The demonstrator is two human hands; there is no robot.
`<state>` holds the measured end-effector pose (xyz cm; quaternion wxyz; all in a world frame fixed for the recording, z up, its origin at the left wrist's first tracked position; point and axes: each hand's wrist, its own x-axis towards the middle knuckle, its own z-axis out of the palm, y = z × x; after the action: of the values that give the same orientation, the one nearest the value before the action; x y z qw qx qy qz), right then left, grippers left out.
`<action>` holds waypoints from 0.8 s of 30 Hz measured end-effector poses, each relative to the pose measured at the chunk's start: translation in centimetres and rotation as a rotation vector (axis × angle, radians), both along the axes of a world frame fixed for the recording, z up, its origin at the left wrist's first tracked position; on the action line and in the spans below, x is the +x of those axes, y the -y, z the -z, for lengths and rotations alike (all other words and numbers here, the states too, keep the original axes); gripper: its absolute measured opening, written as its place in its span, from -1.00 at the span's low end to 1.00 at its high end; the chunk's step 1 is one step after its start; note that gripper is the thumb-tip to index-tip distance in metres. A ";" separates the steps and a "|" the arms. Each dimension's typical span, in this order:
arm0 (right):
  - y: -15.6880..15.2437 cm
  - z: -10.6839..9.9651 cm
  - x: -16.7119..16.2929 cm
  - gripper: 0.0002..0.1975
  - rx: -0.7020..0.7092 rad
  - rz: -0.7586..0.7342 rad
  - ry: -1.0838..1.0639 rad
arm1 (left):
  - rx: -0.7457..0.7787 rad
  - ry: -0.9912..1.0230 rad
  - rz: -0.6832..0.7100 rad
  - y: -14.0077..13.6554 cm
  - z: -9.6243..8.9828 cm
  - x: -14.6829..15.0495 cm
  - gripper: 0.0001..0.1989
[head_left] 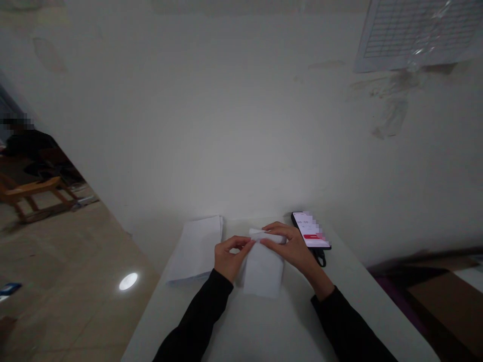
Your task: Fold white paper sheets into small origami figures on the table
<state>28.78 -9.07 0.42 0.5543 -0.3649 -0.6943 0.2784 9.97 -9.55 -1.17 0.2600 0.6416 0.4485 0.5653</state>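
Observation:
A white sheet of paper (263, 274), narrow and folded over at its far end, lies on the white table (260, 332). At the left of the fold, my left hand (231, 255) pinches the paper between thumb and fingertips. My right hand (290, 245) grips the same folded end, its thumb close to my left fingertips and its fingers over the top edge. The fingertips hide part of the fold. Left of my left hand rests a stack of white paper (196, 249).
A lit phone (311, 231) with a black cable (320, 258) lies right of my right hand. The wall (241, 125) stands behind the table. A wooden chair (35, 191) and a seated person (30, 146) are far left. Cardboard (445, 296) is at lower right.

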 end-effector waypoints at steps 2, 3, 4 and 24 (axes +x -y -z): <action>0.1 0.0 -0.2 -0.88 0.003 0.013 -0.008 | -0.006 0.005 0.011 0.3 -0.1 0.3 -0.85; 0.2 0.1 -0.3 -0.88 -0.014 0.031 -0.019 | -0.019 0.021 0.018 0.4 -0.1 0.4 -0.85; 0.3 0.1 -0.5 -0.86 -0.043 0.054 -0.033 | -0.041 0.046 0.026 0.5 -0.1 0.5 -0.85; -1.3 -5.6 -4.1 -0.79 -0.084 0.033 0.206 | -0.018 0.339 -0.171 0.0 -0.9 -0.7 -0.79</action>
<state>24.73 -7.76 5.99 0.4686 -0.4258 -0.7294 0.2590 9.30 -9.50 -0.24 0.2887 0.4944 0.4561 0.6814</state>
